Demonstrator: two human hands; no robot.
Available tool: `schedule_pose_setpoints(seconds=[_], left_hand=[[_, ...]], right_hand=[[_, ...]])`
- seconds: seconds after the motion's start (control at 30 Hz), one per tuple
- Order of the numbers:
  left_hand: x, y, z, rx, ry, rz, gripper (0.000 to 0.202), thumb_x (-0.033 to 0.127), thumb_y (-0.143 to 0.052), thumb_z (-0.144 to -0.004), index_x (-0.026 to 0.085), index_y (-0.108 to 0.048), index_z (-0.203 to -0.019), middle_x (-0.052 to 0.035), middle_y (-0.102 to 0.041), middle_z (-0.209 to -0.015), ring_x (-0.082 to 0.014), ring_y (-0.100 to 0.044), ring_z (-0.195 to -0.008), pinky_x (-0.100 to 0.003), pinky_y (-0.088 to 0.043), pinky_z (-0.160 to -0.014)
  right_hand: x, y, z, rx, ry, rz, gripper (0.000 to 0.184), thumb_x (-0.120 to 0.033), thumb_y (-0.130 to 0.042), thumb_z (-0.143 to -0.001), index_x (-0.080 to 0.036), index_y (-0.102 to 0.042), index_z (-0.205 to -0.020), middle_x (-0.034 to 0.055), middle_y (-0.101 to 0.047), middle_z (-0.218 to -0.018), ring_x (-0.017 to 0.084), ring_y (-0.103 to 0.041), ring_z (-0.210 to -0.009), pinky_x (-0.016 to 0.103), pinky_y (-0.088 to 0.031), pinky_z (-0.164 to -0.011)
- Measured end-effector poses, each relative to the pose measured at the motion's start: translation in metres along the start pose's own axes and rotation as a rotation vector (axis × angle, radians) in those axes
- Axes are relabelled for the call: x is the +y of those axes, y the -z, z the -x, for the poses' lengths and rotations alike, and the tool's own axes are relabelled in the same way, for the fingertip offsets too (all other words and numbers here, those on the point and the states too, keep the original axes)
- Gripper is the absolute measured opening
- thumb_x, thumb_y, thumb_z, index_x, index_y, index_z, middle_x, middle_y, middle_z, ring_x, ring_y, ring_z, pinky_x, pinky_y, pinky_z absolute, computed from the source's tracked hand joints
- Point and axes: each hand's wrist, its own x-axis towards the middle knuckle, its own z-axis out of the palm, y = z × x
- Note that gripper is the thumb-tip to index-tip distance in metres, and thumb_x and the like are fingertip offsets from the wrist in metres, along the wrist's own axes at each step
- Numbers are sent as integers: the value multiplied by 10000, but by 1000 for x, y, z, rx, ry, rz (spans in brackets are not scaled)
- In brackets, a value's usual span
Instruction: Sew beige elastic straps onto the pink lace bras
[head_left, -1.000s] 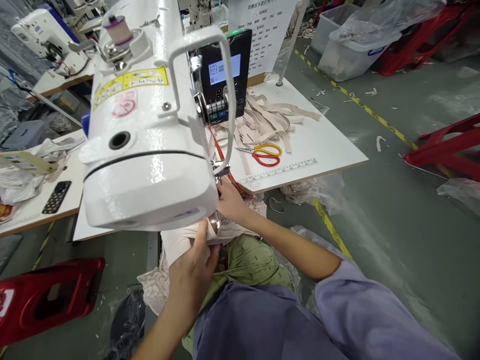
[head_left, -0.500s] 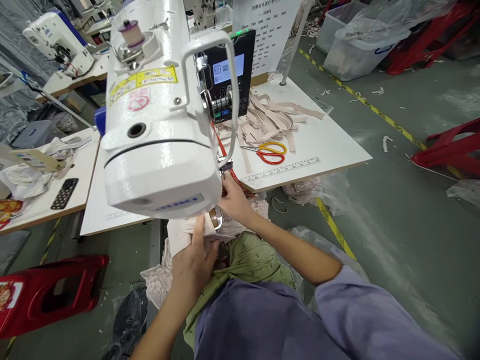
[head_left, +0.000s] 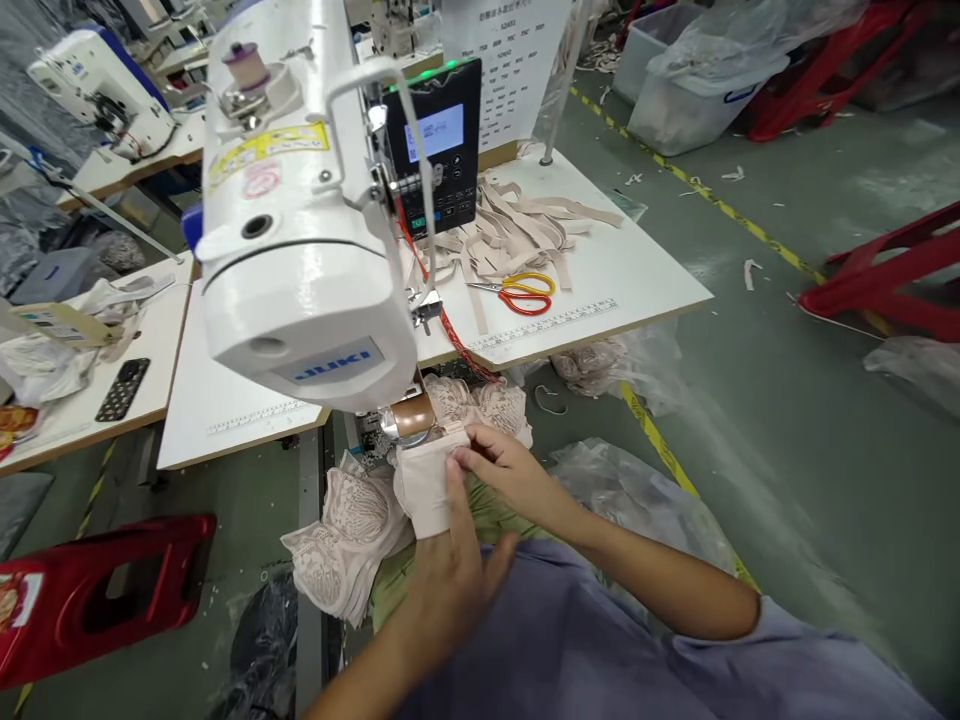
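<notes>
A white sewing machine (head_left: 300,250) stands over the table edge. Below its head, a beige fabric piece (head_left: 421,480) joined to a lace garment (head_left: 341,530) hangs from the machine's arm. My left hand (head_left: 450,575) grips the lower part of the beige piece, fingers curled around it. My right hand (head_left: 499,465) pinches the fabric's upper right edge, close to the brown arm end (head_left: 412,415). More lace (head_left: 480,400) lies behind my right hand.
Red and yellow scissors (head_left: 517,293) and several beige strips (head_left: 517,225) lie on the white table (head_left: 645,280). A control panel (head_left: 435,140) sits beside the machine. A red stool (head_left: 90,590) is at lower left, plastic bags (head_left: 637,490) on the floor at right.
Both hands have pulled back from under the machine head toward me, bringing the beige fabric down and out. The camera has shifted, showing more of the machine's front.
</notes>
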Motion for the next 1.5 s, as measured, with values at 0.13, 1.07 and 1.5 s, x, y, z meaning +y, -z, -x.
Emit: schedule_pose_setpoints(seconds=[0.13, 1.07, 1.5], left_hand=[[0, 30, 8, -210, 116, 304, 521, 319, -550, -939, 187, -431, -1428, -66, -770, -853, -193, -729, -718, -282, -581, -618], [-43, 26, -22, -60, 482, 1011, 298, 410, -552, -927, 159, -685, -837, -31, -645, -785, -141, -579, -737, -249, -456, -694], [-60, 7, -31, -40, 616, 729, 423, 538, -562, -877, 183, -543, -648, 45, -464, -544, -113, -429, -525, -232, -332, -512]], right_hand=[[-6, 7, 14, 25, -180, -304, 356, -542, -629, -869, -198, -670, -950, 18, -643, -840, 150, -561, -708, 263, -446, -632], [16, -16, 10, 77, 418, 809, 176, -347, -619, -933, -214, -667, -1038, 47, -685, -927, 170, -641, -825, 284, -485, -691], [43, 8, -15, -66, 595, 917, 207, -282, -517, -969, -246, -719, -939, 25, -746, -911, 151, -680, -841, 260, -520, -736]])
